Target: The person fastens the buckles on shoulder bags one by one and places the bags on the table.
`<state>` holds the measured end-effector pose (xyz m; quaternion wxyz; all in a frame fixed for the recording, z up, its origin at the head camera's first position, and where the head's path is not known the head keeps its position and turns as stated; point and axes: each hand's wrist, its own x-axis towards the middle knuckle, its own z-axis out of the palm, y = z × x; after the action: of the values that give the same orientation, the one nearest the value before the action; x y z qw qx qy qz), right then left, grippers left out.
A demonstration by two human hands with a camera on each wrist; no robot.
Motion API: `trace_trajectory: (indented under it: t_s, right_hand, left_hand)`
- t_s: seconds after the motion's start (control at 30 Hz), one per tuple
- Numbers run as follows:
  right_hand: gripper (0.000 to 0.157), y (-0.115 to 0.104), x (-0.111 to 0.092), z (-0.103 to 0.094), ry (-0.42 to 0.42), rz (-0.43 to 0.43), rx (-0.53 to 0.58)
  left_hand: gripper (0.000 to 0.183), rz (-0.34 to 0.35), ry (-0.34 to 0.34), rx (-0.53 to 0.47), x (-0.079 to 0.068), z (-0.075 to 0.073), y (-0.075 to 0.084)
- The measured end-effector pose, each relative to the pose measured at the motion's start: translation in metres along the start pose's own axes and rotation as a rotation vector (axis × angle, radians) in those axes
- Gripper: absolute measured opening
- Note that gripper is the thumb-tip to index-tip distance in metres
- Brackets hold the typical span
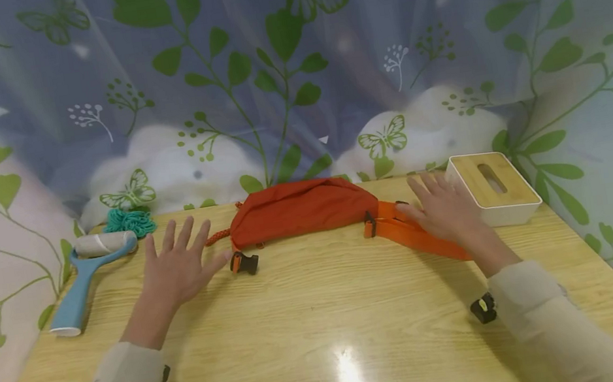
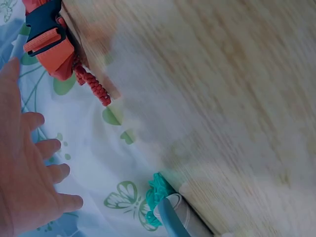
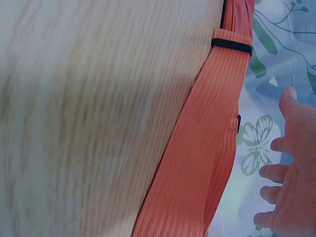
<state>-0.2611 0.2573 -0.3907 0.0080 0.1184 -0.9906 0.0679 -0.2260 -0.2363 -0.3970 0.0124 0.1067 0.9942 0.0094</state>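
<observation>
A red waist bag (image 1: 303, 210) lies at the back of the wooden table, with its orange strap (image 1: 417, 237) running off to the right. Beside the bag's left end is a black buckle (image 1: 245, 263), which also shows in the left wrist view on its orange webbing (image 2: 53, 55). My left hand (image 1: 175, 267) is spread with straight fingers, left of the buckle, holding nothing. Fingers apart, my right hand (image 1: 445, 206) hovers over the strap, overlapping it in the head view. In the right wrist view, that hand (image 3: 296, 173) is apart from the strap (image 3: 197, 133).
A blue lint roller (image 1: 82, 284) lies at the left, with a teal bundle of cord (image 1: 129, 222) behind it. At the right stands a white tissue box (image 1: 503, 214) with a wooden lid. A patterned curtain (image 1: 291, 87) closes off the back and sides.
</observation>
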Motion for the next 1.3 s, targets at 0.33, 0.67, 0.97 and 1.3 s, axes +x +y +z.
trace_trajectory:
  t_s: [0.33, 0.67, 0.97, 1.3]
  right_hand:
    - [0.077, -0.014, 0.005, 0.005, 0.005, -0.052, 0.001]
    - [0.08, -0.031, 0.014, 0.014, 0.02, -0.09, 0.052]
    - [0.072, -0.045, 0.018, 0.019, 0.033, -0.126, 0.194]
    - [0.05, -0.048, 0.028, 0.025, -0.028, -0.162, 0.367]
  left_hand:
    - [0.095, 0.008, 0.015, 0.007, 0.001, 0.004, 0.001]
    - [0.097, 0.018, 0.026, -0.004, 0.003, 0.007, 0.006]
    - [0.106, 0.051, 0.04, -0.112, 0.005, 0.01, 0.011]
    - [0.094, 0.06, 0.045, -0.475, 0.011, 0.02, 0.012]
